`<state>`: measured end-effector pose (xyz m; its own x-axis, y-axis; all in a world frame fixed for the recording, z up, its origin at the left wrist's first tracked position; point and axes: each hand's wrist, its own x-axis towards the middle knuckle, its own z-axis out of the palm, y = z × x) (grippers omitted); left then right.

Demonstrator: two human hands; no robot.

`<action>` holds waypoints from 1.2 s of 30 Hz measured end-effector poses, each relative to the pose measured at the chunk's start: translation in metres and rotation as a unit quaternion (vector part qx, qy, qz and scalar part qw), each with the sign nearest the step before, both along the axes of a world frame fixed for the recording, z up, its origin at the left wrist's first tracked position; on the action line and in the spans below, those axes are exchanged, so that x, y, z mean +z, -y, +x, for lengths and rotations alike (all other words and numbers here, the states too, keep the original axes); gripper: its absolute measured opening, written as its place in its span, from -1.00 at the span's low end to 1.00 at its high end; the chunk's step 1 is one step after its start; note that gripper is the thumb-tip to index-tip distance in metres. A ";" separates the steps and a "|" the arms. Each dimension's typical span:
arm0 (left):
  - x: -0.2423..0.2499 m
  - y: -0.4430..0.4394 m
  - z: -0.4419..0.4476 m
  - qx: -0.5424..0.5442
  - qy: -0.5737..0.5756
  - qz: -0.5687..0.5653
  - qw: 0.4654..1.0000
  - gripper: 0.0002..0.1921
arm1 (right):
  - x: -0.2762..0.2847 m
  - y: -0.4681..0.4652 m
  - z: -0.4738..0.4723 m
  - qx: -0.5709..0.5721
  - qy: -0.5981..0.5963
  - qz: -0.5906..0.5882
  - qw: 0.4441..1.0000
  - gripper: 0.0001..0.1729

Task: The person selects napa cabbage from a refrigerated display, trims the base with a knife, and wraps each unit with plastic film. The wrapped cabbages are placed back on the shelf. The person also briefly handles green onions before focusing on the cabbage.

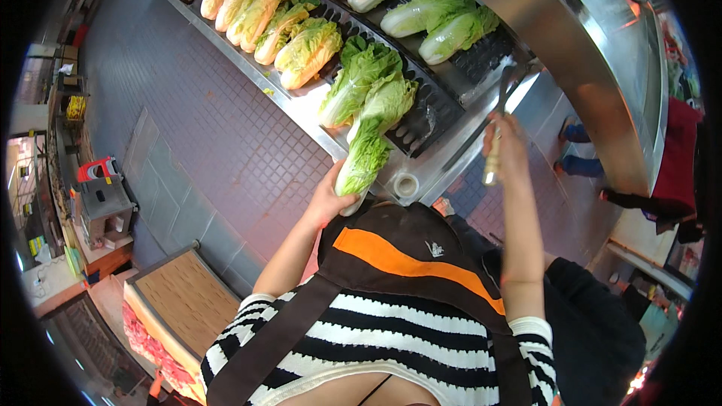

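My left hand point(331, 196) grips a head of green leafy cabbage point(364, 160) by its pale base end, close to the dark apron on my chest. The leafy end points away from me, over the front corner of the metal display stand point(318, 127). My right hand point(510, 144) is closed around the pale handle of a knife point(492, 162). Its dark blade points away from me, though blur hides the blade's exact shape. Beyond the held cabbage, two green heads point(361, 84) lie on a black ridged tray point(431, 129).
Yellowish napa cabbages point(309, 53) line the stand, with plastic-wrapped green ones point(459, 28) farther back. A tape roll point(406, 185) sits near the stand's corner. A curved metal panel point(569, 51) rises at right. People's legs point(581, 166) show beyond. A wooden-topped case point(186, 293) stands left.
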<state>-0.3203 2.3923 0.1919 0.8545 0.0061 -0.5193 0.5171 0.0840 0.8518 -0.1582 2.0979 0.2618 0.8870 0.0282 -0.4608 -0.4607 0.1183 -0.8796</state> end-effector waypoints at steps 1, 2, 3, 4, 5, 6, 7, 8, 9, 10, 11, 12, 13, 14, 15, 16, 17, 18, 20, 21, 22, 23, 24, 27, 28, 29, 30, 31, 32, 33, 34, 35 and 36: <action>0.001 0.002 -0.005 0.008 -0.027 -0.024 0.999 -0.19 | 0.010 0.004 0.007 0.010 0.036 -0.046 0.998 -0.80; 0.004 0.003 -0.009 0.028 -0.055 -0.021 0.998 -0.18 | 0.001 0.005 0.008 0.021 0.018 -0.064 0.998 -0.80; 0.007 0.005 -0.007 0.045 -0.054 -0.045 0.997 -0.17 | -0.013 0.008 0.009 0.031 0.004 -0.084 0.996 -0.81; 0.011 0.006 -0.005 0.063 -0.052 -0.070 0.994 -0.16 | -0.040 0.008 0.007 0.023 -0.021 -0.102 0.994 -0.81; 0.012 0.006 -0.004 0.084 -0.051 -0.093 0.991 -0.15 | -0.076 0.008 0.002 0.002 -0.035 -0.111 0.993 -0.83; 0.005 0.004 -0.005 0.097 -0.001 -0.132 0.986 -0.11 | -0.104 0.003 -0.008 -0.024 -0.071 -0.118 0.990 -0.82; 0.007 0.006 -0.002 0.100 0.011 -0.151 0.983 -0.11 | -0.150 0.003 -0.020 -0.020 -0.070 -0.198 0.978 -0.77; 0.011 0.007 0.001 0.109 0.021 -0.166 0.980 -0.11 | -0.173 -0.003 -0.028 -0.007 -0.095 -0.259 0.961 -0.67; 0.015 0.004 0.001 0.118 0.030 -0.177 0.977 -0.10 | -0.184 -0.016 -0.034 0.003 -0.091 -0.326 0.941 -0.58; 0.017 0.005 0.004 0.119 0.025 -0.179 0.976 -0.09 | -0.190 -0.018 -0.039 0.023 -0.059 -0.369 0.927 -0.55; 0.018 0.009 0.007 0.116 0.026 -0.180 0.976 -0.09 | -0.196 -0.020 -0.043 0.043 -0.027 -0.412 0.910 -0.52; 0.021 0.012 0.009 0.114 0.028 -0.180 0.977 -0.09 | -0.199 -0.022 -0.042 0.035 -0.036 -0.432 0.900 -0.46; 0.022 0.014 0.010 0.111 0.030 -0.180 0.977 -0.08 | -0.202 -0.024 -0.041 0.026 -0.045 -0.453 0.890 -0.41; 0.014 0.013 0.008 0.110 0.035 -0.176 0.978 -0.07 | -0.203 -0.022 -0.041 0.045 -0.042 -0.482 0.874 -0.39; 0.016 0.016 0.008 0.108 0.035 -0.178 0.977 -0.07 | -0.197 -0.024 -0.042 0.052 0.008 -0.455 0.889 -0.40; 0.020 0.019 0.009 0.106 0.035 -0.180 0.977 -0.07 | -0.192 -0.027 -0.043 0.057 0.057 -0.427 0.901 -0.41; 0.022 0.020 0.010 0.103 0.035 -0.182 0.977 -0.07 | -0.186 -0.029 -0.044 0.062 0.105 -0.397 0.910 -0.42; 0.019 0.023 0.009 0.102 0.043 -0.173 0.979 -0.06 | -0.165 -0.039 -0.046 0.114 0.063 -0.264 0.956 -0.44; 0.013 0.028 0.011 0.105 0.057 -0.153 0.981 -0.06 | -0.118 -0.069 -0.060 0.156 0.038 -0.061 0.985 -0.50; 0.011 0.031 0.013 0.106 0.065 -0.142 0.982 -0.05 | -0.102 -0.084 -0.073 0.154 0.057 0.005 0.986 -0.53; 0.015 0.034 0.016 0.105 0.065 -0.132 0.984 -0.07 | -0.090 -0.093 -0.081 0.139 0.135 -0.043 0.980 -0.50; 0.022 0.037 0.018 0.108 0.064 -0.121 0.985 -0.09 | -0.079 -0.100 -0.084 0.125 0.212 -0.090 0.965 -0.47; 0.026 0.039 0.019 0.111 0.063 -0.109 0.986 -0.11 | -0.062 -0.103 -0.084 0.114 0.245 -0.139 0.953 -0.56; 0.024 0.042 0.021 0.099 0.084 -0.087 0.988 -0.13 | -0.065 -0.101 -0.079 0.150 0.233 -0.127 0.953 -0.73; 0.021 0.041 0.020 0.102 0.091 -0.086 0.987 -0.11 | -0.067 -0.102 -0.080 0.137 0.229 -0.105 0.958 -0.89; 0.017 0.041 0.019 0.104 0.097 -0.085 0.986 -0.10 | -0.066 -0.102 -0.081 0.125 0.235 -0.098 0.959 -0.90; 0.014 0.040 0.019 0.109 0.103 -0.083 0.985 -0.09 | -0.064 -0.102 -0.081 0.116 0.240 -0.090 0.960 -0.91; 0.013 0.039 0.018 0.127 0.095 -0.102 0.982 -0.09 | -0.064 -0.102 -0.081 0.107 0.245 -0.082 0.960 -0.91; 0.013 0.039 0.018 0.145 0.088 -0.121 0.978 -0.09 | -0.066 -0.103 -0.081 0.073 0.241 -0.065 0.966 -0.93; 0.013 0.038 0.017 0.163 0.080 -0.140 0.973 -0.10 | -0.072 -0.100 -0.080 0.065 0.227 -0.040 0.971 -0.94; 0.013 0.037 0.018 0.174 0.076 -0.155 0.969 -0.10 | -0.078 -0.097 -0.080 0.063 0.176 0.003 0.982 -0.90; 0.015 0.036 0.019 0.185 0.073 -0.170 0.965 -0.11 | -0.082 -0.096 -0.080 0.061 0.124 0.046 0.989 -0.87; 0.016 0.034 0.019 0.197 0.069 -0.184 0.960 -0.11 | -0.079 -0.099 -0.079 0.071 0.127 0.042 0.988 -0.84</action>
<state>-0.3013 2.3582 0.2076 0.8848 0.1805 -0.4296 0.2671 0.5590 0.7850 -0.2372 2.1974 0.1833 0.9582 0.1903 -0.2135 -0.2427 0.1463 -0.9590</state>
